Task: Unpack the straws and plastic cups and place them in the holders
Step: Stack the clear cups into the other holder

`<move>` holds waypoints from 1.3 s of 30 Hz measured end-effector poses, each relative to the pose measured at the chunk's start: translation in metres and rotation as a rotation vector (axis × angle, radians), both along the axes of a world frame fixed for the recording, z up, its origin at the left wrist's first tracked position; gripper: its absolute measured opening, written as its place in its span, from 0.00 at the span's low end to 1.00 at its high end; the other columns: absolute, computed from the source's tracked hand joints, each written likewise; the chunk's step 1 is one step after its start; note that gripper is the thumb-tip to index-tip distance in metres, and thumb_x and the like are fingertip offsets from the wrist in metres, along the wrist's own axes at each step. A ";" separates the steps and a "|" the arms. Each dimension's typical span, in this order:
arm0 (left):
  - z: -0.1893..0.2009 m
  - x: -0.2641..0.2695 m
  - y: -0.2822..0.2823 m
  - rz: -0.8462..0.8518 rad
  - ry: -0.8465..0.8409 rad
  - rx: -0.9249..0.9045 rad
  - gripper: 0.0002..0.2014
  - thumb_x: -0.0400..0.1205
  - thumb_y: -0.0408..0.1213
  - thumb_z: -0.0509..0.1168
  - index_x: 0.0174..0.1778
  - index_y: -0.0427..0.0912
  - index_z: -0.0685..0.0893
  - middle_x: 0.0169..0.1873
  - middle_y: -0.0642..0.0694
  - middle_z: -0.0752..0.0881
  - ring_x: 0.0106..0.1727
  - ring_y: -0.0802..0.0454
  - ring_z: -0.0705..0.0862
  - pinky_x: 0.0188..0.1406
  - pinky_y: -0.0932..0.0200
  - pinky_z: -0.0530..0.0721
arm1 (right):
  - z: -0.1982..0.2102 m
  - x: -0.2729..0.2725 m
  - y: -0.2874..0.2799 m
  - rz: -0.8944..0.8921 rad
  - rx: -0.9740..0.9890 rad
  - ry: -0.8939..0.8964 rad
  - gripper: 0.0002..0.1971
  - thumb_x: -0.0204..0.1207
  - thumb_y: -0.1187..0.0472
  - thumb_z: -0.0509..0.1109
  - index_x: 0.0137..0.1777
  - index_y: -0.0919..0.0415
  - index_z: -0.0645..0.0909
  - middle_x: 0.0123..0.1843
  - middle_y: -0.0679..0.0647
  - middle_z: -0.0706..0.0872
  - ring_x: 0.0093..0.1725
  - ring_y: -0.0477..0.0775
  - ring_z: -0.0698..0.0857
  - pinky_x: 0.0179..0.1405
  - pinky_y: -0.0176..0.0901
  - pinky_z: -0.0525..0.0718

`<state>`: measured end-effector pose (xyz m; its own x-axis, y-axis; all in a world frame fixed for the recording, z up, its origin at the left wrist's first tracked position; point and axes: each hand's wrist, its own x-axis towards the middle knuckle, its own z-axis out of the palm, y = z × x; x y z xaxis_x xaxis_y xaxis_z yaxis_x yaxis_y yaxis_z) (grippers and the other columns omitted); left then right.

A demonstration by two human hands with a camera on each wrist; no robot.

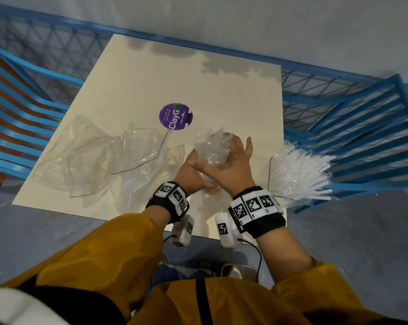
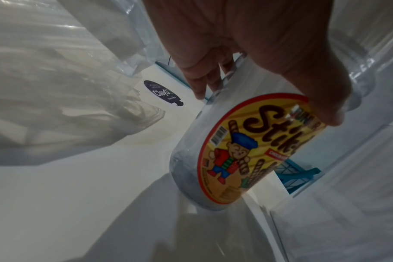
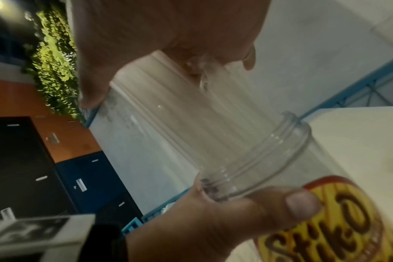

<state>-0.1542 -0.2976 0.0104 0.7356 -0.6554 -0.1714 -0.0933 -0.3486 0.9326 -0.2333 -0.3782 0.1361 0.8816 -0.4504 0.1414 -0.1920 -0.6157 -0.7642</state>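
A clear plastic jar (image 2: 236,150) with a yellow Stik-O label stands tilted on the cream table (image 1: 151,78). My left hand (image 1: 189,170) grips it just below its threaded neck (image 3: 269,159). My right hand (image 1: 235,160) curls over a clear bundle wrapped in crinkled film (image 1: 212,146) and holds it in the jar's mouth. In the right wrist view the bundle (image 3: 191,113) shows long streaks, and I cannot tell whether it is straws or cups. A fanned bunch of white straws (image 1: 299,172) in clear wrap lies at the table's right edge.
Crumpled clear plastic bags (image 1: 92,158) spread over the left of the table. A round purple ClayGo sticker (image 1: 176,116) sits mid-table. Blue slatted chairs (image 1: 350,127) and a mesh railing (image 1: 57,50) surround the table.
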 end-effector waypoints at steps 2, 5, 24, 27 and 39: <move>0.000 -0.001 -0.001 -0.042 0.028 0.019 0.43 0.62 0.50 0.79 0.73 0.53 0.69 0.65 0.59 0.81 0.67 0.67 0.78 0.65 0.68 0.77 | 0.004 0.001 -0.001 0.004 0.082 -0.018 0.45 0.46 0.26 0.69 0.66 0.40 0.67 0.55 0.41 0.85 0.65 0.42 0.79 0.81 0.57 0.32; -0.003 0.000 0.001 0.007 -0.012 0.056 0.53 0.54 0.55 0.83 0.74 0.53 0.66 0.66 0.60 0.79 0.69 0.66 0.77 0.68 0.63 0.78 | 0.006 0.007 -0.002 -0.029 0.085 -0.097 0.36 0.55 0.33 0.73 0.64 0.42 0.72 0.53 0.46 0.88 0.61 0.41 0.81 0.83 0.57 0.35; 0.049 0.019 0.081 0.556 -0.462 0.297 0.47 0.66 0.46 0.78 0.78 0.40 0.63 0.76 0.37 0.66 0.79 0.38 0.63 0.80 0.41 0.58 | 0.050 0.007 0.012 0.002 -0.087 -0.311 0.39 0.65 0.28 0.63 0.70 0.51 0.64 0.80 0.58 0.62 0.83 0.57 0.56 0.79 0.66 0.35; 0.026 0.035 0.113 0.668 -0.159 0.684 0.61 0.63 0.58 0.78 0.83 0.43 0.45 0.83 0.36 0.46 0.84 0.37 0.45 0.78 0.30 0.42 | 0.053 0.034 0.036 0.035 -0.078 -0.350 0.34 0.68 0.31 0.63 0.68 0.52 0.67 0.77 0.54 0.64 0.82 0.56 0.59 0.80 0.66 0.37; -0.021 0.051 0.155 0.491 0.077 0.356 0.38 0.76 0.29 0.67 0.80 0.43 0.58 0.62 0.43 0.82 0.59 0.46 0.82 0.58 0.57 0.79 | -0.061 0.115 0.110 -0.152 0.720 0.272 0.29 0.70 0.51 0.75 0.68 0.58 0.69 0.58 0.54 0.80 0.53 0.48 0.81 0.45 0.28 0.78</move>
